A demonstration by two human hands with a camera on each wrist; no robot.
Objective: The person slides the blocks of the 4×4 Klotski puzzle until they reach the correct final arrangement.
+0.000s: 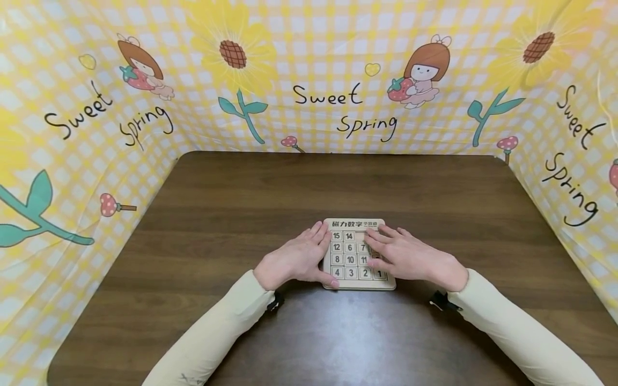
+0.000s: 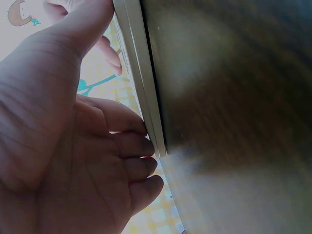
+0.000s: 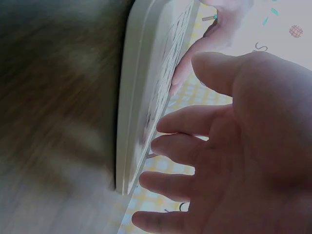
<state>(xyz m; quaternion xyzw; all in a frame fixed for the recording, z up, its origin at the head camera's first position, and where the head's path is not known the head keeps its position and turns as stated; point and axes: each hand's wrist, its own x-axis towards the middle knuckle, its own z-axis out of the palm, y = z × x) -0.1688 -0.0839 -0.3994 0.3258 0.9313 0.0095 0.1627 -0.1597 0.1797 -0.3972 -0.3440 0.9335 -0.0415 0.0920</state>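
A pale number slide puzzle [image 1: 357, 284] lies flat on the table, with dark Chinese characters along its far edge. Square numbered tiles [image 1: 350, 260] fill rows in its frame; the far row has a tile-less space beside the 14. My left hand [image 1: 294, 257] rests along the puzzle's left edge, fingers extended and thumb at the near left corner. In the left wrist view, its fingertips [image 2: 146, 168] touch the side. Over the right columns spreads my right hand [image 1: 410, 254], fingers extended, covering some tiles. The right wrist view shows nothing gripped in that hand [image 3: 219, 161].
The brown wood-grain table [image 1: 270, 187] stretches around the puzzle on all sides. A yellow checked cloth [image 1: 328, 48] printed with flowers and "Sweet Spring" hangs behind the table and along its left and right. Dark wrist straps [image 1: 275, 302] show under the cream sleeves [image 1: 217, 321].
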